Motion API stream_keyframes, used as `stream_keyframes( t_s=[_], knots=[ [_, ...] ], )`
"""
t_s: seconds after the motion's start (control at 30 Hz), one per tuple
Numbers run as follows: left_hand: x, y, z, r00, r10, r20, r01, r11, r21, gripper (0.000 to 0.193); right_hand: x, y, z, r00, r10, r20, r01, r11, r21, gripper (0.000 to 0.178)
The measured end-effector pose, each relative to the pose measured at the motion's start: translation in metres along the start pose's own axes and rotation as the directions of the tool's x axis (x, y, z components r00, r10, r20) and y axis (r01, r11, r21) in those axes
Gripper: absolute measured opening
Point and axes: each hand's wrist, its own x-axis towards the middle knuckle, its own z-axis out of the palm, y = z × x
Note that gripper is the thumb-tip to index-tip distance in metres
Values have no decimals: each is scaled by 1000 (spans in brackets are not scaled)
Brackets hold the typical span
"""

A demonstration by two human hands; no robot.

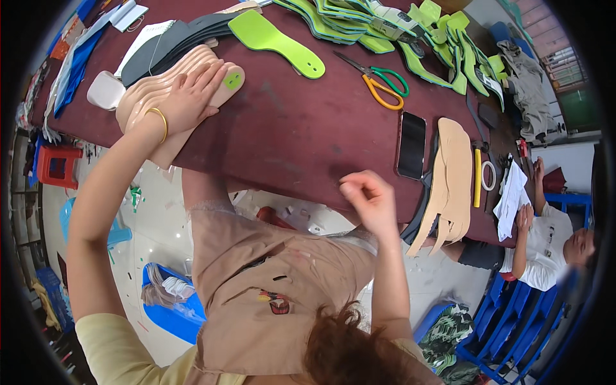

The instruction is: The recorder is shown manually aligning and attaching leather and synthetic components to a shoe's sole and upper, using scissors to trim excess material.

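Note:
My left hand (192,96) lies flat with fingers stretched out on a fanned stack of beige insoles (144,106) at the table's left. The topmost insole has a bright green oval patch (233,79) at its rounded end, just past my fingertips. Over the near table edge, my right hand (371,200) is closed, thumb and fingers curled together; whatever is in it, if anything, cannot be made out. A single lime-green insole (269,40) with small dark dots at one end lies beyond the beige stack. Dark grey insoles (186,42) lie behind that stack.
Scissors (378,80) with green and orange handles and a black phone (411,145) lie right of centre. Nearby are tan strips (452,173), a yellow-handled tool (477,178) and a tape ring (488,175). Green insoles (340,19) pile up behind. A co-worker (545,247) sits at the right.

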Motion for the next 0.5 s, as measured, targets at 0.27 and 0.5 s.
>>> stream_keyframes(
  t_s=[0.27,0.5],
  knots=[
    [-2,11,-15,992,-54,-110,51,998,-28,85,10,12,-108,884,-162,-439,-61,890,-453,16],
    [-3,-9,-37,892,-62,-448,-157,886,-436,27,9,35,-191,870,-197,-451,-347,404,-846,26]
  ],
)
